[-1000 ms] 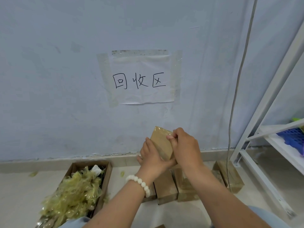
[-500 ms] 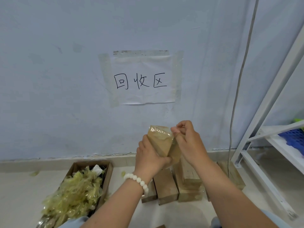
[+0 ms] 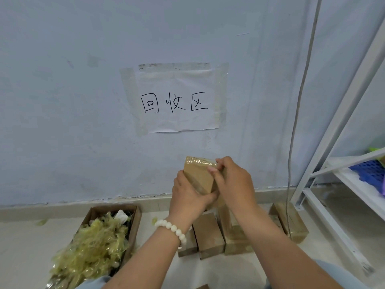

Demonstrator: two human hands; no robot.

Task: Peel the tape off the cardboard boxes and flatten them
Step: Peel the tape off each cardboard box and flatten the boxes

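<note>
landmark = white paper sign w/ three black handwritten characters (image 3: 177,101), taped to the pale blue wall.

straight below the sign, held up in the air in front of the wall: small brown cardboard box (image 3: 198,177), glossy clear tape wrinkled across its top edge, box tilted w/ the top leaning left. left hand (image 3: 187,198) is clamped round the box's lower half from the left, thumb over the front bottom corner, fingers behind. right hand (image 3: 234,183) is curled over the box's top right corner, thumb pressed on the front face just under the tape band. looks like it pinches the tape edge there, but can't tell for sure, too blurry. white bead bracelet (image 3: 173,227) on the left wrist.

further below the sign, on the pale floor by the skirting: row of brown taped cardboard boxes (image 3: 209,234) standing side by side, touching, partly hidden behind the forearms. one more brown taped box (image 3: 291,223) lies below and right of the sign, apart from the row.

below and left of the sign: open brown cardboard carton (image 3: 135,222) on the floor, heaped w/ crumpled yellowish peeled tape (image 3: 93,247) spilling over its near end.

right of the sign: thin grey cable (image 3: 300,101) hanging down the wall, then a white metal shelf frame (image 3: 333,132) w/ a blue perforated plastic basket (image 3: 370,170) on its shelf.
</note>
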